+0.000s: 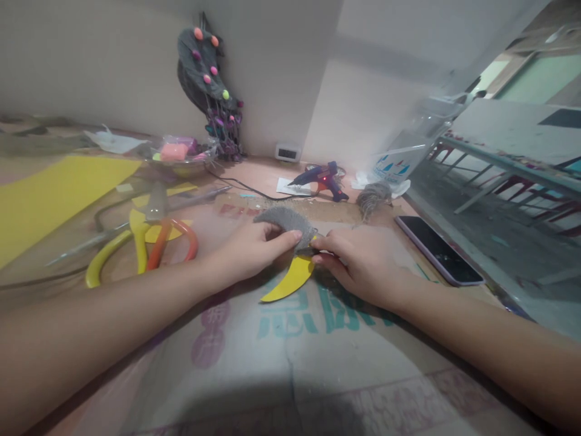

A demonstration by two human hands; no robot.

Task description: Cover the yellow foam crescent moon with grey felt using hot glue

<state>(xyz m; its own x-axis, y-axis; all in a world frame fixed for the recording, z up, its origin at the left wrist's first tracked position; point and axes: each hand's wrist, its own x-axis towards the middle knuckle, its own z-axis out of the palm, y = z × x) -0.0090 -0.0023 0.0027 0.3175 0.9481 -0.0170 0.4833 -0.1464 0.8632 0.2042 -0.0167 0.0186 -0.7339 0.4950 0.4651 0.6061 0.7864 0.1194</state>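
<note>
**Centre of frame.** My left hand [254,248] and my right hand [358,260] meet over a yellow crescent-shaped craft piece [290,281], whose upper half bears a grey fuzzy covering [285,221]. The left thumb and fingers are closed on the lower edge of the covering. The right fingertips [324,245] are pinched together on the middle of the crescent, where grey meets yellow. The yellow tip points down and left, on or just above the printed woven sack [295,351] that covers the work surface; I cannot tell which.

**Handling (judgement).** The piece looks thin, very light and flexible, and likely to crease if bent. The grey layer looks soft and offers grip, while the yellow face looks smoother. It is best held lightly by the edges at mid-curve with both hands, not by the narrow tip.

**Left of centre.** Yellow- and orange-handled scissors [145,248], with a flat yellow sheet [54,188] at the left edge.

**Upper centre.** A blue hot-glue gun [322,178] showing a red light.

**Right.** A dark smartphone [438,248] lying flat, apart from my right hand.
</note>
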